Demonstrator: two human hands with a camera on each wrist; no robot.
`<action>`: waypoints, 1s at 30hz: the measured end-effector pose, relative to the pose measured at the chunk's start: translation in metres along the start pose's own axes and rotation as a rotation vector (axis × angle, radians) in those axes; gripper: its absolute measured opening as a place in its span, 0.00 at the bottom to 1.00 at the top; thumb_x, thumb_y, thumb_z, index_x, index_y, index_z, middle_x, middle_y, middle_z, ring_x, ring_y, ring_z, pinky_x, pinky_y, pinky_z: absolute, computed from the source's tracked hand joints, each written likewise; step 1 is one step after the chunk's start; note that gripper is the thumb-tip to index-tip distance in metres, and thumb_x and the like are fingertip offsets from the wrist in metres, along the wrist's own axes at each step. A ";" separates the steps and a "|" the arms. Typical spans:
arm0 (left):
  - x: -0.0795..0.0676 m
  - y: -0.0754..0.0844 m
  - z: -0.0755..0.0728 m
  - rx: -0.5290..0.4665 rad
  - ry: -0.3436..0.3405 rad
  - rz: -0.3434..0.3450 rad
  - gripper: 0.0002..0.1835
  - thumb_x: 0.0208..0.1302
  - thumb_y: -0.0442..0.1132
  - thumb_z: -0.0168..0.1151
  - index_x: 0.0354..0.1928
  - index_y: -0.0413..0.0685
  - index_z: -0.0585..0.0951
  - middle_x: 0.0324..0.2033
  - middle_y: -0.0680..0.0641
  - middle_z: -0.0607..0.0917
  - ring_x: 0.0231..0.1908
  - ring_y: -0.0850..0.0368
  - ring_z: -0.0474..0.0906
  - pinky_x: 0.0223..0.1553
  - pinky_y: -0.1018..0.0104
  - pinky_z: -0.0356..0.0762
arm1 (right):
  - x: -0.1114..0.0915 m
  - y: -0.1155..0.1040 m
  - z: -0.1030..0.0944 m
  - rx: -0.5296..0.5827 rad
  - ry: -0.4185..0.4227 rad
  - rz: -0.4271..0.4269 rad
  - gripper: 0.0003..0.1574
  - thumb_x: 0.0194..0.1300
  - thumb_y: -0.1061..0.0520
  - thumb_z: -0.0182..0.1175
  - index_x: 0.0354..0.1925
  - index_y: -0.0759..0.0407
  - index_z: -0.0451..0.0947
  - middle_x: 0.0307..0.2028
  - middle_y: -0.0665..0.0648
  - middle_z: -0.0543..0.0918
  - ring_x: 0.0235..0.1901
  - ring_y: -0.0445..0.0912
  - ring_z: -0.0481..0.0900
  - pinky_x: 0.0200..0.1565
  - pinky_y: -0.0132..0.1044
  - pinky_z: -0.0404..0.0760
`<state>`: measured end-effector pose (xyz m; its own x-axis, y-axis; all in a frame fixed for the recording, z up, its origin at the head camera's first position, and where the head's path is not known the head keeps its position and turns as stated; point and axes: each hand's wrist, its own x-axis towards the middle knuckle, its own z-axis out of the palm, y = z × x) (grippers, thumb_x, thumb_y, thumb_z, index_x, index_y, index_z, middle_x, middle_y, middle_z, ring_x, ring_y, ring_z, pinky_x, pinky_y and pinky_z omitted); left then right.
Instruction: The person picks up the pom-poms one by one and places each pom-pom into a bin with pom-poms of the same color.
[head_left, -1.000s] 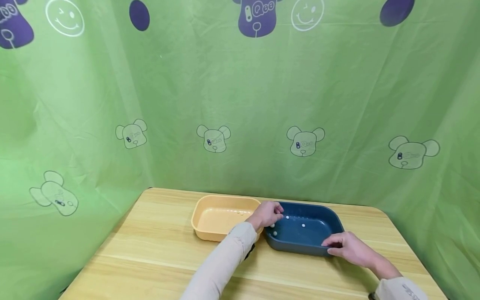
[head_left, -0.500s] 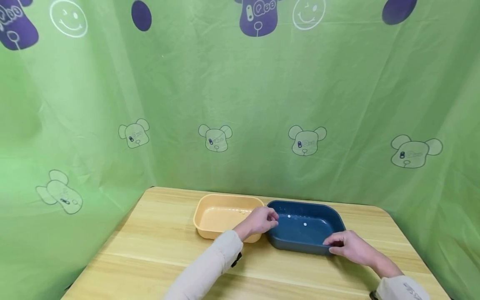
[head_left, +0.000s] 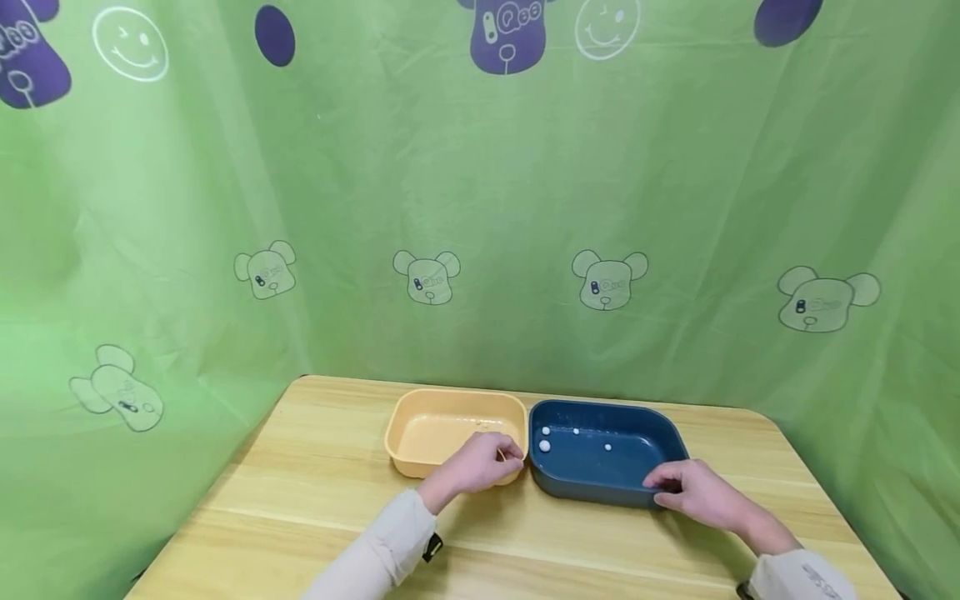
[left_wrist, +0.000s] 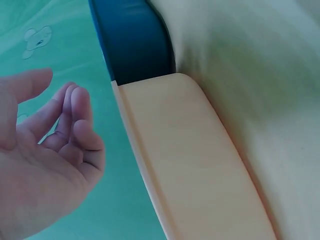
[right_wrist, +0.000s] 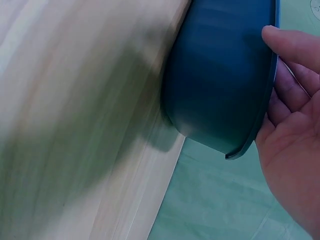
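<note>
In the head view a dark blue plastic basin (head_left: 609,500) stands on the table, with several small white balls (head_left: 544,446) on its floor. My right hand (head_left: 699,496) grips its near right rim. The right wrist view shows the thumb (right_wrist: 287,42) outside the blue wall and the fingers on the inner side. Left of it stands a pale orange basin (head_left: 420,467), its end against the blue one. My left hand (head_left: 480,462) hovers over its near right part, fingers loosely bent. In the left wrist view the thumb is apart from the fingers (left_wrist: 82,102) and nothing lies between.
Both basins rest on a light wood-grain table (head_left: 315,500) near its far edge. A green curtain (head_left: 510,192) printed with bear heads hangs behind and at both sides. Small pale bits (head_left: 482,423) lie inside the orange basin.
My left hand has moved left and nearer, from over the blue basin's left end to over the orange basin. White balls at that end now show. My right hand keeps its grip.
</note>
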<state>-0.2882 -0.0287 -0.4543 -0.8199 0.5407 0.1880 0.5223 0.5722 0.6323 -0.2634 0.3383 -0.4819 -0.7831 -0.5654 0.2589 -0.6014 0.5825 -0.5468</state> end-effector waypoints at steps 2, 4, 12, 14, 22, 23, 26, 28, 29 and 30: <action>-0.010 -0.002 -0.003 -0.019 -0.005 -0.015 0.06 0.61 0.40 0.61 0.34 0.46 0.84 0.26 0.61 0.78 0.28 0.69 0.72 0.34 0.75 0.72 | 0.000 -0.002 0.003 -0.026 0.014 0.014 0.08 0.54 0.64 0.66 0.34 0.55 0.83 0.33 0.46 0.83 0.33 0.34 0.76 0.33 0.32 0.76; -0.020 -0.004 -0.006 -0.015 0.001 -0.033 0.07 0.61 0.41 0.61 0.35 0.46 0.84 0.27 0.60 0.79 0.29 0.68 0.73 0.34 0.73 0.72 | 0.000 -0.004 0.006 -0.073 0.039 0.052 0.07 0.56 0.60 0.67 0.35 0.53 0.83 0.34 0.45 0.83 0.35 0.35 0.77 0.36 0.33 0.77; -0.058 -0.008 -0.020 0.261 0.118 -0.133 0.21 0.64 0.51 0.56 0.50 0.43 0.80 0.46 0.45 0.81 0.46 0.51 0.76 0.49 0.56 0.72 | 0.005 -0.033 0.016 -0.171 0.265 0.188 0.14 0.59 0.55 0.66 0.44 0.59 0.81 0.48 0.59 0.80 0.51 0.59 0.74 0.51 0.57 0.69; -0.065 -0.007 -0.024 0.349 0.139 -0.163 0.26 0.66 0.56 0.53 0.55 0.43 0.77 0.53 0.41 0.78 0.52 0.46 0.73 0.53 0.50 0.68 | 0.008 -0.042 0.016 -0.206 0.310 0.216 0.19 0.61 0.53 0.64 0.47 0.63 0.80 0.51 0.66 0.77 0.54 0.64 0.69 0.51 0.62 0.64; -0.072 -0.011 -0.029 0.558 0.192 -0.307 0.34 0.68 0.63 0.42 0.68 0.49 0.66 0.66 0.31 0.60 0.65 0.33 0.54 0.62 0.40 0.50 | 0.010 -0.074 0.017 -0.419 0.316 0.382 0.45 0.62 0.33 0.56 0.61 0.66 0.67 0.61 0.76 0.62 0.58 0.74 0.57 0.52 0.70 0.52; -0.072 -0.013 -0.030 0.577 0.195 -0.333 0.35 0.68 0.64 0.41 0.68 0.50 0.65 0.67 0.31 0.58 0.66 0.33 0.52 0.63 0.38 0.48 | 0.010 -0.076 0.019 -0.442 0.311 0.390 0.47 0.61 0.31 0.55 0.62 0.66 0.67 0.61 0.76 0.61 0.58 0.74 0.56 0.52 0.70 0.51; -0.072 -0.014 -0.031 0.612 0.192 -0.402 0.37 0.67 0.66 0.39 0.69 0.51 0.64 0.68 0.31 0.55 0.67 0.31 0.46 0.63 0.35 0.41 | 0.010 -0.079 0.023 -0.492 0.299 0.413 0.52 0.58 0.27 0.55 0.63 0.65 0.66 0.61 0.77 0.60 0.58 0.75 0.55 0.52 0.72 0.50; -0.072 -0.014 -0.032 0.628 0.185 -0.435 0.37 0.66 0.67 0.39 0.69 0.51 0.64 0.68 0.30 0.55 0.67 0.30 0.45 0.62 0.32 0.38 | 0.011 -0.081 0.026 -0.506 0.301 0.426 0.53 0.56 0.26 0.55 0.63 0.65 0.65 0.61 0.77 0.60 0.58 0.76 0.55 0.50 0.74 0.49; -0.072 -0.014 -0.032 0.642 0.174 -0.454 0.38 0.66 0.67 0.38 0.69 0.52 0.63 0.68 0.31 0.54 0.67 0.31 0.44 0.61 0.32 0.37 | 0.012 -0.081 0.027 -0.506 0.304 0.430 0.53 0.56 0.26 0.55 0.63 0.65 0.65 0.60 0.78 0.60 0.57 0.76 0.55 0.49 0.75 0.48; -0.071 -0.014 -0.032 0.652 0.169 -0.466 0.38 0.66 0.68 0.37 0.69 0.52 0.63 0.68 0.31 0.54 0.67 0.30 0.44 0.61 0.31 0.37 | 0.012 -0.082 0.028 -0.506 0.307 0.436 0.54 0.56 0.26 0.56 0.63 0.65 0.65 0.60 0.78 0.61 0.57 0.76 0.55 0.49 0.75 0.48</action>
